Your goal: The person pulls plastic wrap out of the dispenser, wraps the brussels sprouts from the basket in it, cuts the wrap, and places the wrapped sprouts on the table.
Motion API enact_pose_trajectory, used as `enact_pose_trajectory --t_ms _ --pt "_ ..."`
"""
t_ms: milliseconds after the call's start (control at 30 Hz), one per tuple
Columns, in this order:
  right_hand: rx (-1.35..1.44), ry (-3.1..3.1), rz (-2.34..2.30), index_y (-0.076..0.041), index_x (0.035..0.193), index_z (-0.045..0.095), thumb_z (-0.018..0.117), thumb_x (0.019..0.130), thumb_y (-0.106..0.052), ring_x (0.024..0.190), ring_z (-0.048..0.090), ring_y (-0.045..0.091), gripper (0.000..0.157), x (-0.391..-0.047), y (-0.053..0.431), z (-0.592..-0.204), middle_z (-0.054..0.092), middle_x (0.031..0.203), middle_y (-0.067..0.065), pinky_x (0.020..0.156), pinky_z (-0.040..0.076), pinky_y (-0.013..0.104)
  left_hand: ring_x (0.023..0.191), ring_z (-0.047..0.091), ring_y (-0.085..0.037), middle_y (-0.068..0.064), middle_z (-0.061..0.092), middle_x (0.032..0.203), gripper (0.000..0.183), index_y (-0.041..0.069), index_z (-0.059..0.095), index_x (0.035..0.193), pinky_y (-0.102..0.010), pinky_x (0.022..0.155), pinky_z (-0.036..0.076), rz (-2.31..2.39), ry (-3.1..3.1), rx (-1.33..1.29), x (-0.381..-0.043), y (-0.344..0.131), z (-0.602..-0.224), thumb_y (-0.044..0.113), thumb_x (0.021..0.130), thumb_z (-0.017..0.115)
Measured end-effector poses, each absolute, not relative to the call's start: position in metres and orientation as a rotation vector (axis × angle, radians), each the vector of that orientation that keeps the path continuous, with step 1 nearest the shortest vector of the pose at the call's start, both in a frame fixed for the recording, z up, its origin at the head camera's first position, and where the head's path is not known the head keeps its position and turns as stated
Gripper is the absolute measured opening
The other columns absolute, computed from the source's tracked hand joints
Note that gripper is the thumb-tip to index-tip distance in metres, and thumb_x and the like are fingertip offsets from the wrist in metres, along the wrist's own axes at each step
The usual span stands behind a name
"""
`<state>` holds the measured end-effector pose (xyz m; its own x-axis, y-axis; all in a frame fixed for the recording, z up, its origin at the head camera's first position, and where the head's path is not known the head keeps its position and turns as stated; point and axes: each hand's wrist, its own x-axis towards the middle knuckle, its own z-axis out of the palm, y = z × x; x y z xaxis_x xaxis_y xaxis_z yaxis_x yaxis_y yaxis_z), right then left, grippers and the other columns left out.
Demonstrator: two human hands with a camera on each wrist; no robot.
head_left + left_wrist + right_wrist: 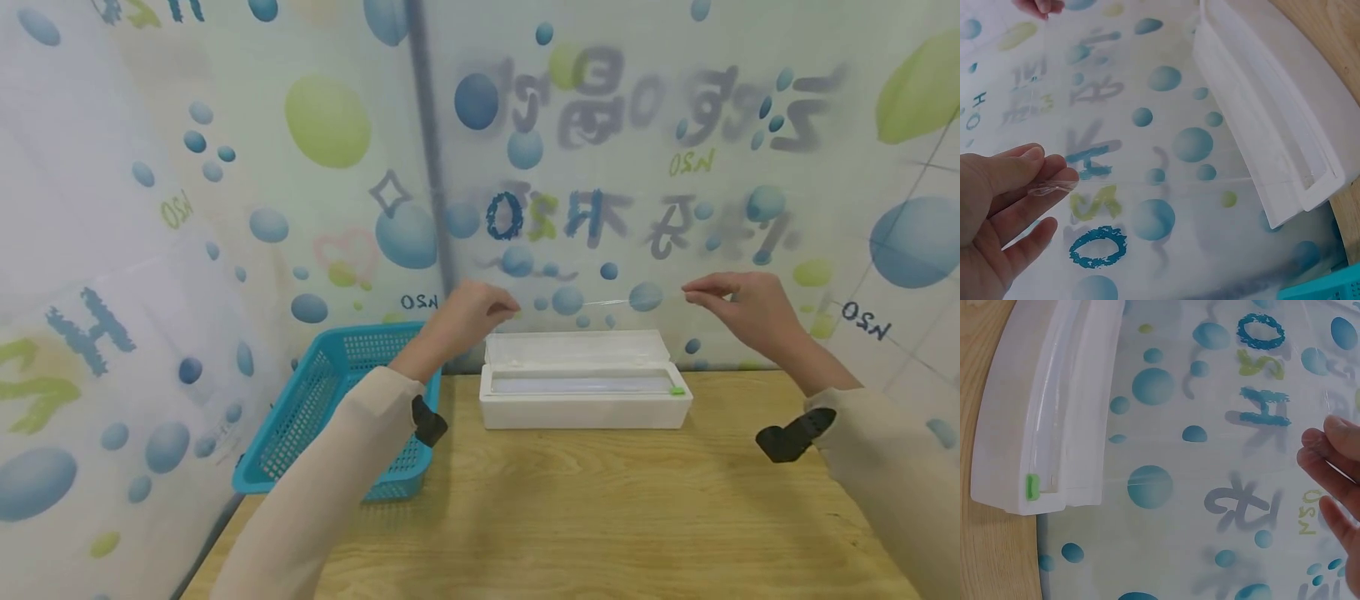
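Note:
A thin transparent sheet of cling film (606,302) stretches between the two hands, above a white cling film dispenser (585,412). My left hand (474,315) pinches one corner between thumb and fingers; in the left wrist view the film is bunched at the fingertips (1067,177). At the opposite side my right hand (750,315) pinches the other corner, thumb against the forefinger. The dispenser's lid (577,348) is raised at the back, and a green slider (677,391) sits at the right end of its front edge. Faint film edges run from the hands toward the dispenser in both wrist views.
A blue perforated plastic basket (258,479) stands on the left of the wooden table (600,508), partly behind my left forearm. A patterned curtain (330,121) with bubbles and lettering hangs behind the table and along the left side.

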<state>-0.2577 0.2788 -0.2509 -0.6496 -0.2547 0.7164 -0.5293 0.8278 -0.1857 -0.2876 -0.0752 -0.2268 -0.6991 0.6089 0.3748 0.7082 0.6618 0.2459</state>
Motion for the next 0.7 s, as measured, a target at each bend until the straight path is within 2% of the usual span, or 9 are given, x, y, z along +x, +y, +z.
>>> enact_pose_trajectory --t_ms 233,333,400,467,533,600,700 --pt "0.582 -2.298 0.52 -0.005 0.093 0.071 0.068 0.081 -0.007 0.066 0.06 0.018 0.013 -0.248 0.283 -0.252 0.069 0.082 0.01 0.05 0.037 0.017 0.09 0.062 -0.016 -0.007 0.067 0.099 0.016 0.005 0.069 0.102 -0.024 0.078 0.048 -0.555 -2.563 -1.111 -0.276 -0.078 -0.228 0.006 0.089 0.059" --pt "0.592 -2.31 0.546 -0.005 0.093 0.072 0.068 0.082 -0.007 0.061 0.057 0.012 0.012 -0.242 0.284 -0.256 0.069 0.082 0.01 0.045 0.035 0.018 0.089 0.062 -0.015 -0.005 0.067 0.098 0.016 0.006 0.069 0.102 -0.024 0.077 0.048 -0.556 -2.574 -1.122 -0.267 -0.079 -0.232 0.006 0.089 0.059" --pt "0.618 -2.312 0.566 -0.005 0.093 0.071 0.068 0.081 -0.005 0.051 0.051 0.007 0.012 -0.236 0.285 -0.259 0.068 0.082 0.012 0.039 0.031 0.019 0.088 0.062 -0.014 -0.005 0.068 0.097 0.016 0.007 0.069 0.102 -0.024 0.077 0.048 -0.56 -2.585 -1.134 -0.261 -0.079 -0.235 0.007 0.089 0.059" --pt "0.65 -2.308 0.571 -0.005 0.093 0.071 0.068 0.081 -0.004 0.04 0.038 0.002 0.012 -0.23 0.287 -0.263 0.068 0.081 0.012 0.035 0.025 0.02 0.087 0.062 -0.013 -0.004 0.068 0.096 0.016 0.007 0.069 0.102 -0.023 0.076 0.049 -0.566 -2.595 -1.137 -0.255 -0.079 -0.239 0.007 0.089 0.059" --pt "0.68 -2.299 0.55 -0.005 0.093 0.071 0.069 0.08 -0.003 0.037 0.031 -0.001 0.014 -0.224 0.288 -0.267 0.068 0.08 0.01 0.035 0.024 0.02 0.086 0.062 -0.013 -0.004 0.068 0.097 0.017 0.008 0.069 0.103 -0.024 0.075 0.049 -0.568 -2.6 -1.141 -0.25 -0.08 -0.244 0.008 0.089 0.058" --pt "0.705 -2.291 0.515 -0.005 0.093 0.071 0.069 0.078 -0.002 0.039 0.033 -0.002 0.016 -0.218 0.29 -0.272 0.069 0.079 0.008 0.038 0.026 0.018 0.084 0.063 -0.012 -0.003 0.068 0.096 0.017 0.008 0.069 0.103 -0.024 0.074 0.049 -0.577 -2.593 -1.146 -0.244 -0.08 -0.249 0.008 0.09 0.058" --pt "0.71 -2.282 0.459 -0.006 0.093 0.072 0.072 0.075 -0.001 0.053 0.053 0.003 0.019 -0.209 0.291 -0.279 0.069 0.08 0.006 0.047 0.035 0.014 0.081 0.063 -0.011 -0.003 0.069 0.093 0.016 0.008 0.069 0.102 -0.023 0.071 0.049 -0.6 -2.551 -1.174 -0.235 -0.082 -0.259 0.006 0.089 0.059"
